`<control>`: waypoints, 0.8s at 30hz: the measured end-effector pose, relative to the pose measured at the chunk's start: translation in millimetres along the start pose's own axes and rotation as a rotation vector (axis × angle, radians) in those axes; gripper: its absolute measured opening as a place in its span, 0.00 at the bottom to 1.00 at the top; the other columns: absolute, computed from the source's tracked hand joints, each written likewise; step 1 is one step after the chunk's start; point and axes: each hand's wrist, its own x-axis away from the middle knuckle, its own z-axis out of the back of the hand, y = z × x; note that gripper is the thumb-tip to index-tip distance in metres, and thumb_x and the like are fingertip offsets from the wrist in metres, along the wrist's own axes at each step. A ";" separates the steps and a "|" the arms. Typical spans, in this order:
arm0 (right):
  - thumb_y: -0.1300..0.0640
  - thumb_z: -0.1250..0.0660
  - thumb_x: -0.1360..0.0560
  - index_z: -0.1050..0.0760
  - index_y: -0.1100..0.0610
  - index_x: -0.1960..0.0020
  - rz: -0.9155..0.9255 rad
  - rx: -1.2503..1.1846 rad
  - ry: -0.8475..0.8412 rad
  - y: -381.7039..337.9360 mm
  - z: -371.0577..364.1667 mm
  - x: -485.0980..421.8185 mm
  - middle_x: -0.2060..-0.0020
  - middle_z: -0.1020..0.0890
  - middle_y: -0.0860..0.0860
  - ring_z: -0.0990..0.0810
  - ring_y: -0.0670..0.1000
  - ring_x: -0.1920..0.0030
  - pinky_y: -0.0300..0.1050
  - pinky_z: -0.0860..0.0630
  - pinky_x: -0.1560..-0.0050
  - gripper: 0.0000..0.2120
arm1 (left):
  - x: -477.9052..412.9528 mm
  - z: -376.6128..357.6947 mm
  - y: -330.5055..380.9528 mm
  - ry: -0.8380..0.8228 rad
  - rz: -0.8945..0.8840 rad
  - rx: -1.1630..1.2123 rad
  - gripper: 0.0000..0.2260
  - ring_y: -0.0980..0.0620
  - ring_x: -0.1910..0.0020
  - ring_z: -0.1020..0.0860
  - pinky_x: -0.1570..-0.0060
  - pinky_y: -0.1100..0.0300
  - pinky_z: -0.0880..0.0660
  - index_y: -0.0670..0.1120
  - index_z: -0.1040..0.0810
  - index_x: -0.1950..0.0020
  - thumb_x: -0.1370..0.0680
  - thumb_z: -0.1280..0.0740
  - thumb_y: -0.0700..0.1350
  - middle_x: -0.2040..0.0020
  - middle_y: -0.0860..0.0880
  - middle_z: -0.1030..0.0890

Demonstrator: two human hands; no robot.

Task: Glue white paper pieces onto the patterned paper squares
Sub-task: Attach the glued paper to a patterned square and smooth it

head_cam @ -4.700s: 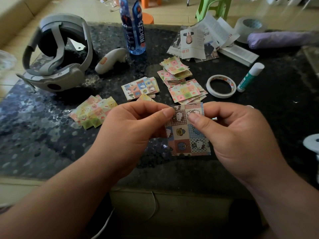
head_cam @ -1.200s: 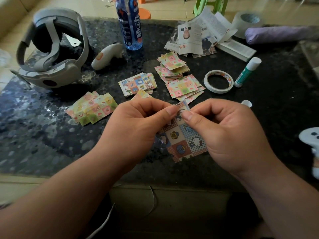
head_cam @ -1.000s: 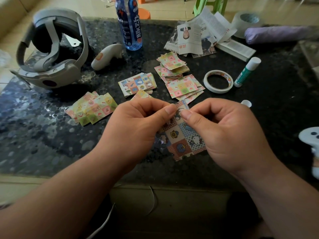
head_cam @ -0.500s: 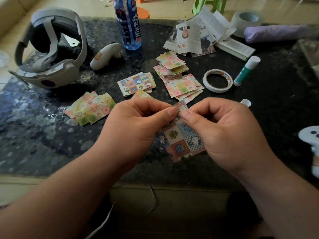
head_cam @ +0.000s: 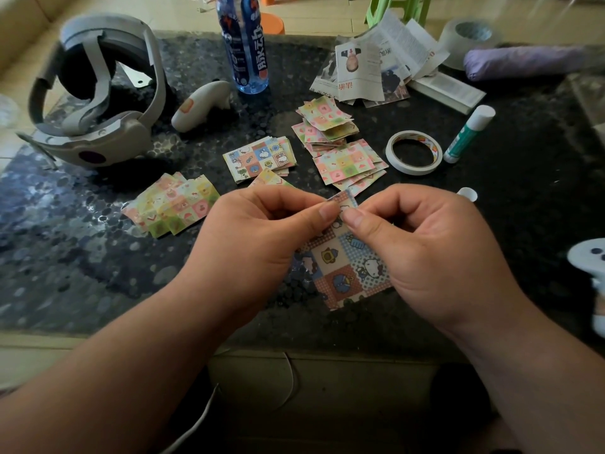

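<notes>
Dark speckled table [head_cam: 65, 257] carries everything. Grey headset [head_cam: 98, 93] sits far left.

Left hand [head_cam: 252, 244] and right hand [head_cam: 435, 257] are both curled, and each pinches the patterned paper square [head_cam: 347, 267] at its top corner between thumb and forefinger. The thumb tips almost meet.

The square is held front centre, just above the table. It is turned corner-up, with the pinched corner pointing away from the person and the printed side facing the camera. It is near-square, so no clear long axis. The print is a cartoon patchwork, including a cat face with a bow.

Blue bottle [head_cam: 245, 54] stands at the back, with 脉动 in white on its label. Can't tell how full it is.

Newsprint clippings [head_cam: 366, 70] have red characters, and the small text is unreadable.

There are loose stacks of patterned squares: left [head_cam: 172, 208], middle [head_cam: 260, 158] and right [head_cam: 343, 158].

Tape ring [head_cam: 413, 169] lies flat. Green glue stick [head_cam: 468, 134] lies just beside it, white end pointing away. Small white cap [head_cam: 467, 193] is near the right hand.
</notes>
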 end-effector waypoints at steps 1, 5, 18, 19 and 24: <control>0.54 0.27 0.23 0.17 0.56 0.58 0.002 0.002 0.005 0.2 -0.1 -0.1 0.62 0.13 0.49 0.13 0.46 0.59 0.48 0.15 0.61 0.07 | 0.1 0.0 0.1 0.000 0.002 -0.004 0.09 0.47 0.59 0.15 0.56 0.52 0.19 0.46 0.13 0.62 0.36 0.24 0.50 0.60 0.43 0.14; 0.54 0.27 0.23 0.17 0.56 0.59 0.002 -0.009 0.010 0.3 0.0 -0.8 0.63 0.13 0.49 0.13 0.48 0.60 0.50 0.15 0.61 0.07 | 0.7 -0.4 -0.6 -0.005 0.008 -0.019 0.08 0.46 0.58 0.15 0.55 0.50 0.19 0.46 0.14 0.60 0.33 0.26 0.49 0.59 0.42 0.14; 0.55 0.26 0.25 0.18 0.57 0.58 0.005 -0.017 -0.052 -0.4 3.5 -0.2 0.62 0.14 0.49 0.14 0.47 0.58 0.50 0.15 0.60 0.06 | 0.1 1.3 4.4 -0.089 0.129 0.165 0.08 0.46 0.59 0.16 0.56 0.51 0.18 0.42 0.16 0.56 0.32 0.27 0.44 0.59 0.42 0.15; 0.55 0.26 0.25 0.18 0.57 0.58 0.003 -0.010 -0.062 -0.4 4.0 -0.1 0.62 0.14 0.49 0.14 0.48 0.58 0.50 0.15 0.60 0.06 | 0.5 2.0 4.8 -0.113 0.146 0.146 0.08 0.46 0.58 0.15 0.55 0.51 0.17 0.42 0.15 0.55 0.31 0.27 0.44 0.58 0.42 0.15; 0.55 0.26 0.25 0.18 0.56 0.58 0.013 -0.008 -0.099 -0.1 4.3 0.7 0.62 0.14 0.50 0.13 0.50 0.59 0.54 0.15 0.59 0.05 | -0.4 2.1 4.0 -0.105 0.143 0.077 0.04 0.47 0.58 0.15 0.58 0.54 0.19 0.44 0.14 0.58 0.28 0.28 0.43 0.59 0.43 0.14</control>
